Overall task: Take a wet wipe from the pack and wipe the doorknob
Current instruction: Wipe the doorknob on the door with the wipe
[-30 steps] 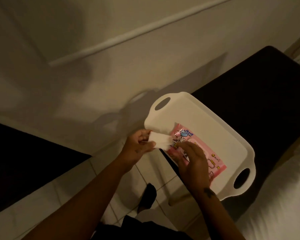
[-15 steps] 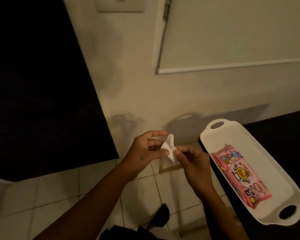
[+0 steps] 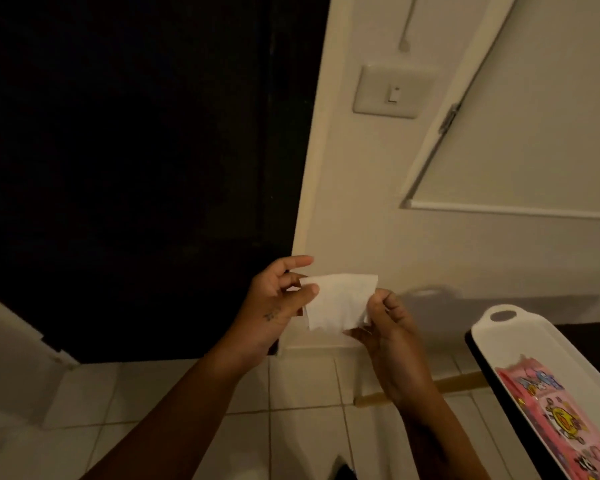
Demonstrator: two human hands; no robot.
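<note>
A white wet wipe (image 3: 336,301) is spread flat between both hands in front of the cream wall. My left hand (image 3: 274,303) pinches its left edge between thumb and fingers. My right hand (image 3: 387,320) grips its lower right corner. The pink wipe pack (image 3: 555,414) with cartoon print lies in a white handled tray (image 3: 506,327) at the lower right, apart from both hands. No doorknob shows; the dark doorway (image 3: 136,168) at left is too dim to read.
A light switch (image 3: 390,93) is on the wall above the hands. A white-framed panel (image 3: 534,133) fills the upper right. The tray rests on a dark surface (image 3: 589,332). White floor tiles (image 3: 298,382) lie below, and a pale door edge (image 3: 11,348) stands at the far left.
The wipe came out of the pack and is now unfolded wide between both hands. The view swung left and up, away from the tray toward the dark doorway.
</note>
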